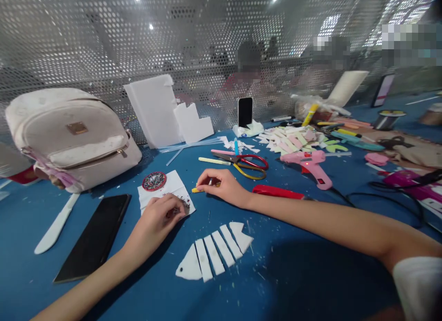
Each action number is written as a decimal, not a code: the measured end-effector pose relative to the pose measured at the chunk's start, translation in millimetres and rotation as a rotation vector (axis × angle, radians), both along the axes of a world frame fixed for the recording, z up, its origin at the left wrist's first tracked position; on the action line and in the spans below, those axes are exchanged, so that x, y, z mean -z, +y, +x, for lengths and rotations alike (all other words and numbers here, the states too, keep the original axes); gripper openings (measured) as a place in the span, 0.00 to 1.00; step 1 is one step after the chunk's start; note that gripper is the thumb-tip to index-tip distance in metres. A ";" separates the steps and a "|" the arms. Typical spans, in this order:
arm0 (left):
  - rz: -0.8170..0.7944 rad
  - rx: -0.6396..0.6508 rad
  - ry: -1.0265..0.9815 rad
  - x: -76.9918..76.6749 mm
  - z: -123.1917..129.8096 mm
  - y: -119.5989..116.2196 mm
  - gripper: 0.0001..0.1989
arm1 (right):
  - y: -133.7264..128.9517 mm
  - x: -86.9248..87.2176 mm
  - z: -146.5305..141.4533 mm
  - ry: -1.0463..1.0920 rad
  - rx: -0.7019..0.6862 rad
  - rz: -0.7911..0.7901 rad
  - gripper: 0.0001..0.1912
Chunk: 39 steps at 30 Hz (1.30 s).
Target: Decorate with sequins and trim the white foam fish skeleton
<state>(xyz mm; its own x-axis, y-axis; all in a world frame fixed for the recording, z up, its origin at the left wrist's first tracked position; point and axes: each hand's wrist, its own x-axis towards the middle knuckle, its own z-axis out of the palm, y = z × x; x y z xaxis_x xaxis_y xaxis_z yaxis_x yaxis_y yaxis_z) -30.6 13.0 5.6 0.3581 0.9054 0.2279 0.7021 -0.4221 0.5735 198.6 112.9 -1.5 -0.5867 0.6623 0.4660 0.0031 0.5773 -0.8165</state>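
Observation:
My left hand point(160, 217) rests on a white paper sheet point(177, 183), its fingers curled down among small dark bits; whether it pinches any is hidden. On the same sheet lies a round red-rimmed lid point(154, 181) filled with dark and light specks. Just right of the paper, my right hand point(221, 186) is closed around a slim yellow stick-like tool point(195, 190), mostly covered by the fingers. In front of both hands lies a white foam fish point(214, 252), cut crosswise into several separate strips, with a dark eye on its head piece.
Scissors point(245, 164), a red stapler-like tool point(278, 191) and a pink glue gun point(309, 166) lie to the right, before a pile of foam scraps point(293, 137). On the left are a backpack point(72, 137), a black phone-like slab point(95, 238) and a white plastic knife point(57, 226).

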 end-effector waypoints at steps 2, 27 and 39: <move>-0.007 -0.084 -0.173 -2.5 4.1 2.9 0.09 | -0.1 0.7 0.3 0.006 -0.002 -0.003 0.08; 0.035 -0.247 -0.480 2.6 27.4 7.7 0.03 | -10.9 -5.1 7.7 -0.009 -0.104 0.163 0.04; 0.089 -0.278 -0.481 3.5 25.3 6.4 0.03 | -11.6 -5.8 8.4 -0.035 -0.050 0.199 0.07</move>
